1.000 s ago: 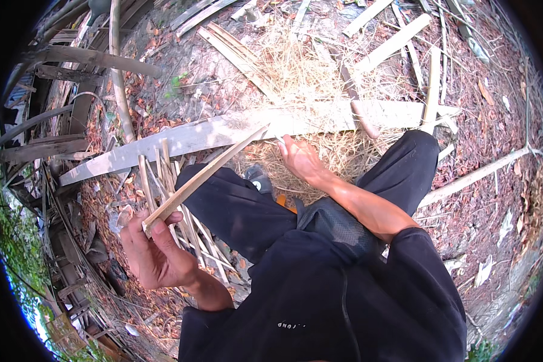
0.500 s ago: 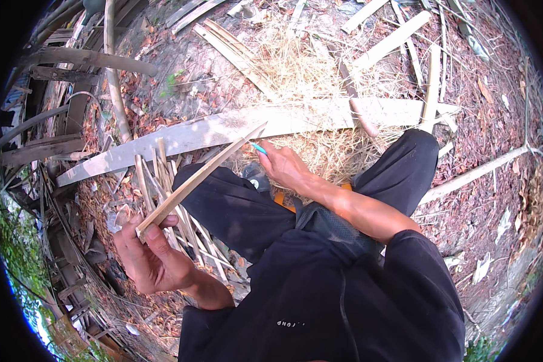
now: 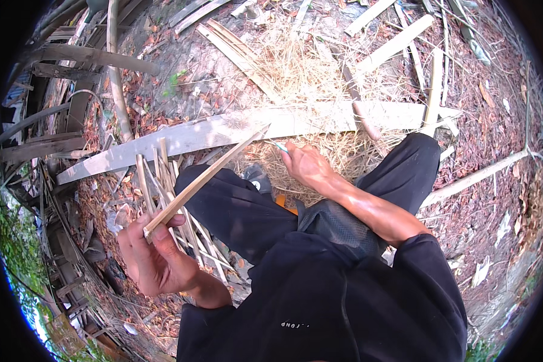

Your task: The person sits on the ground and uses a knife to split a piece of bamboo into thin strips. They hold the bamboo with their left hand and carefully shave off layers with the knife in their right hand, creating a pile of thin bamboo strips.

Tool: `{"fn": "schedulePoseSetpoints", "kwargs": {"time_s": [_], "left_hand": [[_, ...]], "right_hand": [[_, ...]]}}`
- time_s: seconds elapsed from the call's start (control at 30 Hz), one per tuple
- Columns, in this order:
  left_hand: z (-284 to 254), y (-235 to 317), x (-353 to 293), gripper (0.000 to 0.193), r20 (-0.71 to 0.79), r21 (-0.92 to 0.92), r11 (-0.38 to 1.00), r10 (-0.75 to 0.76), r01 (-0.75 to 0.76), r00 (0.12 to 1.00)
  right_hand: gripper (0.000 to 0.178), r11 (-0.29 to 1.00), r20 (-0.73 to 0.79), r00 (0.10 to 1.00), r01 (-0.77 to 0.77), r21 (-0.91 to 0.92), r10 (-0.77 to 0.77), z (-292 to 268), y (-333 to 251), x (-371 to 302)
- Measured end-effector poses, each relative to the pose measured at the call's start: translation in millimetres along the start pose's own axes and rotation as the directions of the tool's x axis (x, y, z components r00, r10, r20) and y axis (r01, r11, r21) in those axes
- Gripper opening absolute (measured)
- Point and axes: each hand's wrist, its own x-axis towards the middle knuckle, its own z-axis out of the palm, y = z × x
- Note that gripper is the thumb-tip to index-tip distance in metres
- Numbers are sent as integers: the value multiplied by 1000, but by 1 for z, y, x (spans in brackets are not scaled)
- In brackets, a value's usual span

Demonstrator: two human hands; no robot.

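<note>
My left hand (image 3: 163, 259) pinches the near end of a long, slim wooden strip (image 3: 208, 178) between thumb and fingers. The strip slants up and away to the right, its far tip over a long pale plank (image 3: 205, 130). My right hand (image 3: 308, 166) is closed around a slim turquoise tool (image 3: 279, 146); mostly hidden by the fingers, its exact kind is unclear. The tool's visible end sits a little to the right of the strip's far tip, apart from it. Below my left hand's strip lies a bundle of similar cut strips (image 3: 193, 232), beside my left leg.
Across the plank rests a dark-bladed tool with a wooden handle (image 3: 366, 120). Straw-like shavings (image 3: 295, 66) cover the ground beyond it. Split wood pieces (image 3: 392, 45) lie at the far right, and stacked timber (image 3: 48, 145) stands at the left. A branch (image 3: 476, 175) lies to the right.
My right hand, with the turquoise tool, has moved right, away from the strip's tip. My left hand and the strip have shifted only slightly right.
</note>
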Motion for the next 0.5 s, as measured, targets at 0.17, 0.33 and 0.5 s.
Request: {"fn": "schedulePoseSetpoints", "kwargs": {"time_s": [0.17, 0.33, 0.5], "left_hand": [[2, 4, -3, 21, 12, 14, 999, -34, 33, 999], [-2, 1, -5, 21, -15, 51, 996, -70, 71, 997], [2, 0, -7, 21, -63, 9, 991, -130, 131, 989]], "right_hand": [[27, 995, 55, 997, -54, 84, 49, -14, -42, -13], [26, 975, -222, 954, 170, -147, -200, 28, 36, -16], [27, 997, 89, 994, -70, 22, 68, 9, -5, 8]]}}
